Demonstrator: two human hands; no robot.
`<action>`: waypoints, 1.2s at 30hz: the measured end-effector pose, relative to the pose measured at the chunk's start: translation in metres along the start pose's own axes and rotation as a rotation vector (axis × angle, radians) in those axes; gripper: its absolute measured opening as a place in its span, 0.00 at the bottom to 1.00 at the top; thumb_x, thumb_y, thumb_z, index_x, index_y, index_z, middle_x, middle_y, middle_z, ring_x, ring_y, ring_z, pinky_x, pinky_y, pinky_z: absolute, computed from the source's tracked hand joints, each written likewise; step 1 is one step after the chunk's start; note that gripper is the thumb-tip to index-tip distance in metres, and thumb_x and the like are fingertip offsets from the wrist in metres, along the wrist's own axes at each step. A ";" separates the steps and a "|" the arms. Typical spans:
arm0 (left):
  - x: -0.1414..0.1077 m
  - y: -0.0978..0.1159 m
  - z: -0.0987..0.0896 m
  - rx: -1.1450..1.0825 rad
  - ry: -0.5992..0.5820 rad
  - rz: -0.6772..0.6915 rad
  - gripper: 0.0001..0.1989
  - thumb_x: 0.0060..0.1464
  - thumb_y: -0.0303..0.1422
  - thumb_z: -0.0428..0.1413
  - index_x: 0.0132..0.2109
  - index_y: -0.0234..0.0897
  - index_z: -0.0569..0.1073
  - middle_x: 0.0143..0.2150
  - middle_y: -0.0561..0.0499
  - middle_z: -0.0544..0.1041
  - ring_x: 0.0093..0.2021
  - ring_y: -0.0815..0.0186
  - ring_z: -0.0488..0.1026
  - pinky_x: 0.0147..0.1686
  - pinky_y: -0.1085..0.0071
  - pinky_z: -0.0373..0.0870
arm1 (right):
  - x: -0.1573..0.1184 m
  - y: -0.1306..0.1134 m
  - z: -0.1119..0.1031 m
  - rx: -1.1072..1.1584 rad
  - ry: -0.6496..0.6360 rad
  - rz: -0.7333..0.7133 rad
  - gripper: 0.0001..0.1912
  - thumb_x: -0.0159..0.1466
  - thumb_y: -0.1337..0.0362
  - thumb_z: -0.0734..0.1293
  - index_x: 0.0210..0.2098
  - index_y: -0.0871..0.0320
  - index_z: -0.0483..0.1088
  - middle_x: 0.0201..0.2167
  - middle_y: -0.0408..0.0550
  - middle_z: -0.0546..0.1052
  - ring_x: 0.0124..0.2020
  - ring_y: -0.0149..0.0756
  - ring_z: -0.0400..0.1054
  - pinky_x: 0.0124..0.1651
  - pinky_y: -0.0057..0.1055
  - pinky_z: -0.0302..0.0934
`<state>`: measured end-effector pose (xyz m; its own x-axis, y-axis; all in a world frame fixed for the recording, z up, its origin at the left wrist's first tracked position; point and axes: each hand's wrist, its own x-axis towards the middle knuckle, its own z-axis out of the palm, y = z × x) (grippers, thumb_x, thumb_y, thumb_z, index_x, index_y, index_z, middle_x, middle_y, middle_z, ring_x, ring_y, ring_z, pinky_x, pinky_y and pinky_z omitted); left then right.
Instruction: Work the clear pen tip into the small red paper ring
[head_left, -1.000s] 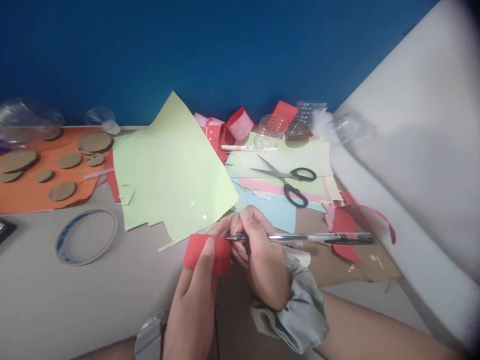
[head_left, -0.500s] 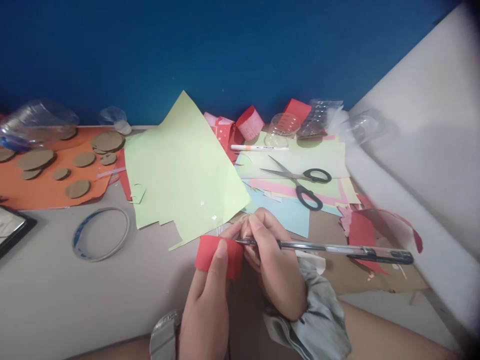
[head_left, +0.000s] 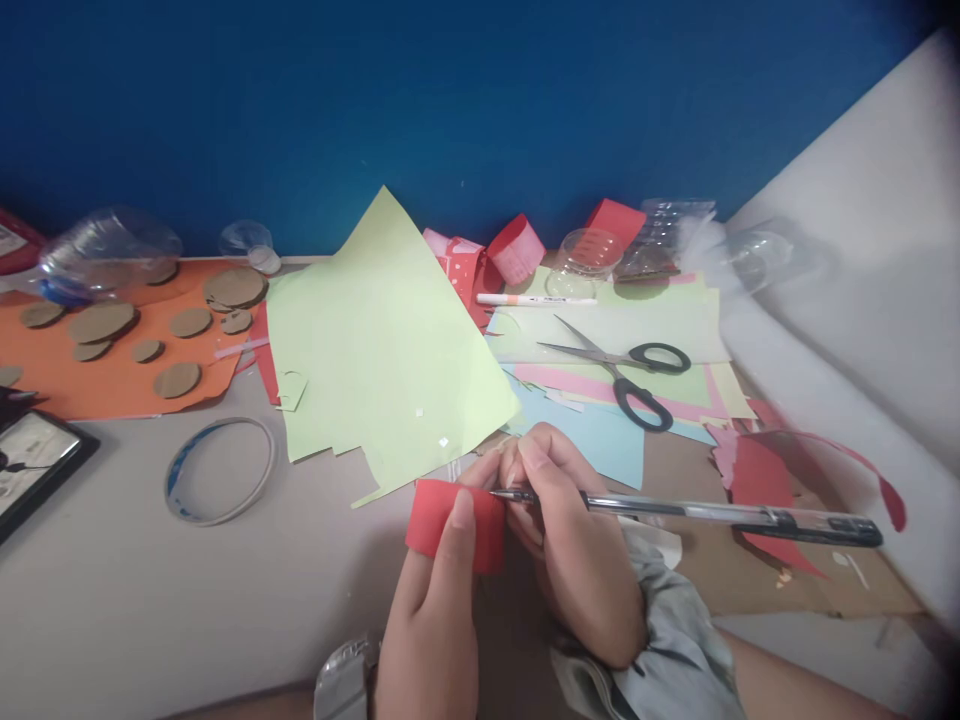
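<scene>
My left hand (head_left: 439, 600) is closed on a small red paper ring (head_left: 431, 512), its thumb pressed along the outside. In my right hand (head_left: 574, 540) is a clear-barrelled black pen (head_left: 675, 508), held nearly level with its tip at the ring's upper right edge. The fingertips of both hands meet just behind the ring. Whether the tip touches the paper I cannot tell. Beyond the hands lies a large light green paper sheet (head_left: 382, 340) with a ragged lower edge. Black-handled scissors (head_left: 619, 360) rest spread on coloured papers to the right.
A tape roll (head_left: 268, 478) lies on the grey table, near a dark-framed device (head_left: 45, 465). Cardboard discs (head_left: 103, 322) sit on orange paper (head_left: 214, 385). Along the blue wall stand plastic bottle pieces (head_left: 112, 255) and a red-and-pink ring (head_left: 517, 250). A white marker (head_left: 536, 300) lies behind the scissors.
The whole view has shifted, so everything appears slightly farther right and lower. Both hands keep the same hold on the paper ring and the pen, with the tip still at the ring's edge.
</scene>
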<state>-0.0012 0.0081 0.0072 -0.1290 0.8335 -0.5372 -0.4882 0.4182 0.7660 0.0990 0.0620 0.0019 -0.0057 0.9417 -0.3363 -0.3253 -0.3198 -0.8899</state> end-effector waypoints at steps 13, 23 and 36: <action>0.001 0.002 0.005 -0.059 -0.040 -0.064 0.27 0.68 0.53 0.61 0.62 0.40 0.85 0.56 0.40 0.90 0.68 0.39 0.81 0.70 0.43 0.77 | 0.002 0.000 0.002 -0.007 0.014 -0.033 0.22 0.70 0.54 0.73 0.25 0.52 0.64 0.17 0.33 0.61 0.18 0.27 0.43 0.21 0.28 0.42; 0.002 0.002 0.003 -0.059 -0.032 -0.019 0.22 0.67 0.50 0.64 0.59 0.43 0.88 0.69 0.43 0.85 0.77 0.40 0.73 0.80 0.45 0.62 | 0.001 0.001 -0.001 -0.010 0.004 -0.035 0.22 0.70 0.54 0.73 0.24 0.52 0.64 0.17 0.33 0.59 0.19 0.28 0.45 0.22 0.28 0.42; 0.004 0.004 0.001 -0.119 -0.066 -0.038 0.21 0.67 0.50 0.64 0.56 0.41 0.89 0.67 0.41 0.86 0.78 0.36 0.71 0.82 0.40 0.59 | 0.001 0.000 0.000 0.030 -0.043 -0.066 0.23 0.72 0.53 0.73 0.24 0.52 0.65 0.17 0.33 0.59 0.19 0.29 0.44 0.22 0.30 0.44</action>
<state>-0.0033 0.0132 0.0089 -0.0533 0.8412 -0.5381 -0.5914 0.4076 0.6958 0.0992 0.0627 0.0016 -0.0240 0.9644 -0.2634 -0.3541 -0.2546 -0.8999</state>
